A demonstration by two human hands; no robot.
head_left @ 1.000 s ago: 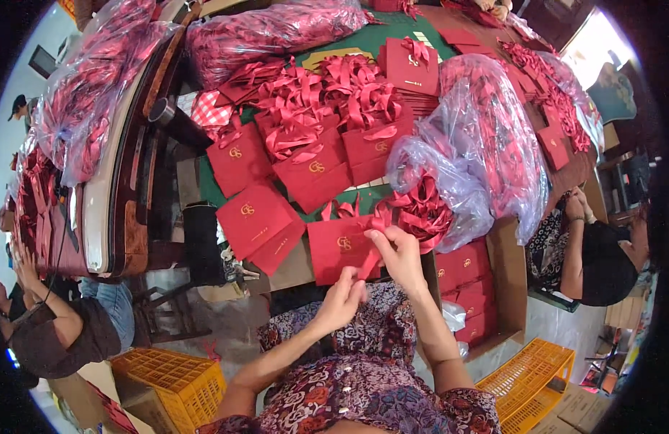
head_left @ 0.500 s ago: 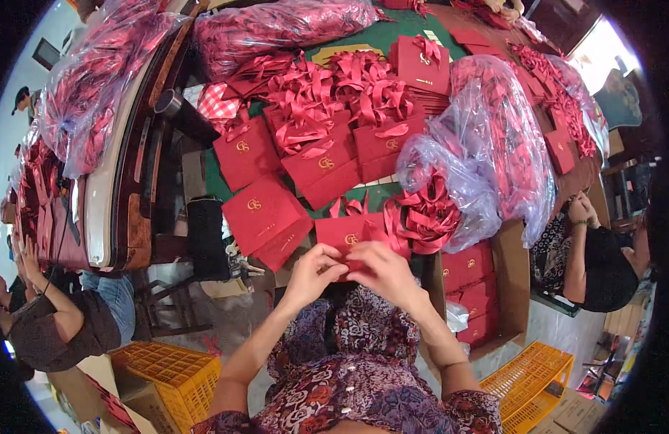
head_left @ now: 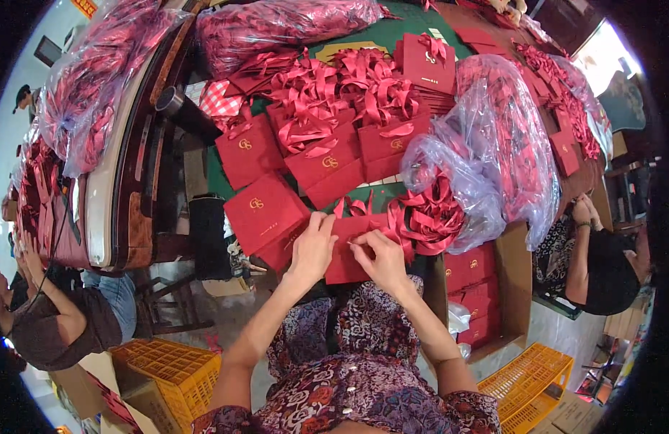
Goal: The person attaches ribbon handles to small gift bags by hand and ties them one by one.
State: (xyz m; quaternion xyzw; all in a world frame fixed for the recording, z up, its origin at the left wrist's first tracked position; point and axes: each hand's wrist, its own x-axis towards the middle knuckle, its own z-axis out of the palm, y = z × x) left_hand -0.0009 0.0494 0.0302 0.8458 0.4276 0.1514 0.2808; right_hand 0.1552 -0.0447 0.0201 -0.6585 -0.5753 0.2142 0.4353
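Note:
A red paper gift bag (head_left: 341, 266) with ribbon handles lies before me at the table's near edge. My left hand (head_left: 312, 249) grips its left edge, fingers pointing up toward the top corner. Over the bag's right half, my right hand (head_left: 381, 259) is closed in a pinch of thumb and forefinger; what sits between the tips is too small to make out. To the left lies another red bag (head_left: 260, 210) with a gold emblem, overlapping one below it. A bundle of red ribbon handles (head_left: 432, 217) spills from clear plastic just right of my hands.
Beyond stand rows of red bags (head_left: 327, 163). Plastic-wrapped bundles lie at the right (head_left: 504, 137) and back (head_left: 284, 32). A dark tumbler (head_left: 182, 112) stands left. A cardboard box (head_left: 513, 289) of red bags and yellow crates (head_left: 526, 387) flank me. Other people sit at both sides.
My hands, close together before, are now apart. The left has moved up to the bag's left edge; the right has shifted slightly right. The emblem on the bag's front no longer shows.

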